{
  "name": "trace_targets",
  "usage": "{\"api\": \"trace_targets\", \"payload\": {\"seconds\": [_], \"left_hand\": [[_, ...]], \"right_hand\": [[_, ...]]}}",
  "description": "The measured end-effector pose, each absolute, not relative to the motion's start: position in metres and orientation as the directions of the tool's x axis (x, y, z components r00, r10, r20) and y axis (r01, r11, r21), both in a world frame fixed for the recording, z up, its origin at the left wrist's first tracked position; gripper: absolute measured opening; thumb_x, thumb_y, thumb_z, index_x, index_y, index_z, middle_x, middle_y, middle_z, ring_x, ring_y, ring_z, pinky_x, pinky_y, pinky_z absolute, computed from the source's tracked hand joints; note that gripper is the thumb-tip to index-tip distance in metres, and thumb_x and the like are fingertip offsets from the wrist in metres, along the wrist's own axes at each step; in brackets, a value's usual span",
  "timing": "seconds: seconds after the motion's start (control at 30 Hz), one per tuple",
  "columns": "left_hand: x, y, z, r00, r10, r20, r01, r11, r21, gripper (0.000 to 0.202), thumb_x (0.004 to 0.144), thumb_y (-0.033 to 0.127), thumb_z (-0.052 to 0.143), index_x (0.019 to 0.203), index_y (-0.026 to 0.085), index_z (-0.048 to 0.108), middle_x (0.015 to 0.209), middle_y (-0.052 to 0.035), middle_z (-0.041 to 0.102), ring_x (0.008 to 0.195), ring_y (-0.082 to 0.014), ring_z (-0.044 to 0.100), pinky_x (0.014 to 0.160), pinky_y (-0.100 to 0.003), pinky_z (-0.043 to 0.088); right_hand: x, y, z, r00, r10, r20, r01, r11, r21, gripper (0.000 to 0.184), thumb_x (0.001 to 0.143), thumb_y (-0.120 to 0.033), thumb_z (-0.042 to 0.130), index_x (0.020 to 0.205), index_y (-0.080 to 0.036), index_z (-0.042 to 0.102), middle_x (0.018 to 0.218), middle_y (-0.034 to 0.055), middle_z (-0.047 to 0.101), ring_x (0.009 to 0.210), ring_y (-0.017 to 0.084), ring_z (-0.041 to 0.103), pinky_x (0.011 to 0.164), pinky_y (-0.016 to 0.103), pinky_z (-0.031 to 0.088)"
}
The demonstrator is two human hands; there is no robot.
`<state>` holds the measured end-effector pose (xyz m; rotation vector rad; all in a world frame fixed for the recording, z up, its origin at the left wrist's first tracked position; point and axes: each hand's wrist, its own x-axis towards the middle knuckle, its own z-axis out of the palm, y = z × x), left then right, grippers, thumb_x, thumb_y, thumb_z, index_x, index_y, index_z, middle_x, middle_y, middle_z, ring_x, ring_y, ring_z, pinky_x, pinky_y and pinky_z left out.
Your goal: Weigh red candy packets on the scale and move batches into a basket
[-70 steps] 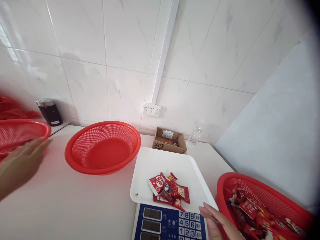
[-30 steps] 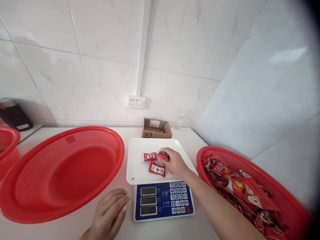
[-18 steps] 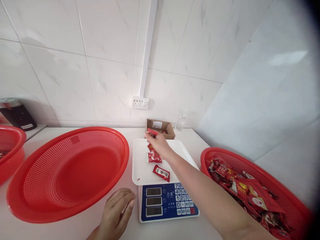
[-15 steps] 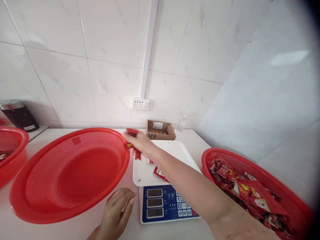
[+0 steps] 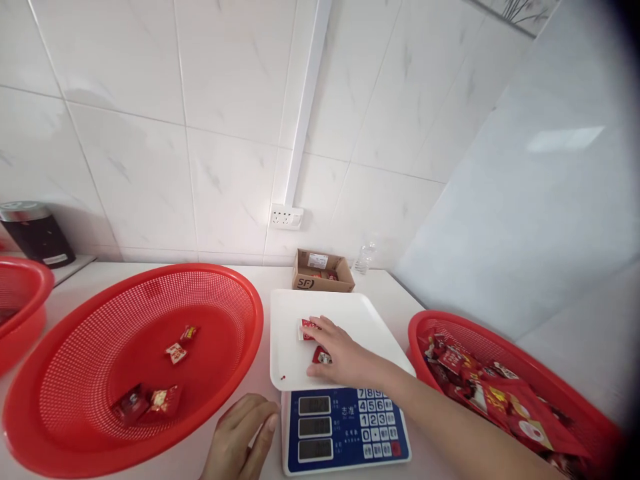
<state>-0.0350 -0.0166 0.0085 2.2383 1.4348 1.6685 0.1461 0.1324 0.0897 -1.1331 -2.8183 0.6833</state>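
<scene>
My right hand (image 5: 337,353) is over the white tray (image 5: 350,307) of a digital scale (image 5: 345,433), its fingers apart and bent around two small red packets. One red-and-white packet (image 5: 307,329) lies by the fingertips; a darker red packet (image 5: 323,355) is between thumb and fingers, not visibly gripped. Left of the scale, my left hand (image 5: 243,437) rests on the table, loosely closed with nothing seen in it. In the large red basket (image 5: 240,293) lie several wrapped snacks, among them a red-and-gold packet (image 5: 163,402) and a small white-and-red one (image 5: 175,353).
A second red basket (image 5: 417,327) full of red packets stands at the right. Behind the scale are a small cardboard box (image 5: 325,283) and a clear plastic bottle (image 5: 364,259). At the far left sit another red basket (image 5: 37,293) and a black canister (image 5: 37,233).
My right hand has let its red packets go into the large basket and moved right and down to the tray. Several packets now lie in that basket. My left hand has barely moved.
</scene>
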Motion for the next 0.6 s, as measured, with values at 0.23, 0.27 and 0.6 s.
{"api": "trace_targets", "payload": {"seconds": [0.23,0.27,0.6], "left_hand": [[-0.035,-0.018,0.008,-0.024,0.687,0.726,0.642,-0.546,0.538,0.014,0.088,0.014,0.046,0.089,0.021,0.058,0.073,-0.0022,0.066,0.066,-0.0125,0.064,0.061,-0.019,0.051],[-0.035,-0.018,0.008,-0.031,0.699,0.715,0.64,-0.535,0.551,0.015,0.088,0.014,0.046,0.09,0.021,0.059,0.073,-0.0024,0.066,0.066,-0.0127,0.064,0.061,-0.019,0.051],[-0.037,-0.02,0.007,-0.025,0.72,0.694,0.649,-0.516,0.559,0.015,0.09,0.017,0.046,0.092,0.02,0.061,0.073,-0.0024,0.066,0.067,-0.0119,0.064,0.062,-0.018,0.051]], "right_hand": [[0.148,0.135,0.069,-0.797,0.587,0.146,0.551,0.804,-0.225,0.033,0.086,-0.026,0.052,0.117,-0.024,0.059,0.12,0.0079,0.06,0.108,0.023,0.052,0.094,0.04,0.044],[0.148,0.138,0.067,-0.784,0.602,0.152,0.564,0.793,-0.229,0.03,0.086,-0.022,0.049,0.114,-0.023,0.06,0.114,0.0079,0.062,0.103,0.022,0.054,0.09,0.038,0.045],[0.079,0.147,0.102,-0.561,0.828,0.023,0.345,0.258,-0.902,0.021,0.082,-0.041,0.055,0.088,-0.021,0.053,0.079,0.0,0.058,0.06,0.011,0.054,0.049,0.023,0.046]]}}
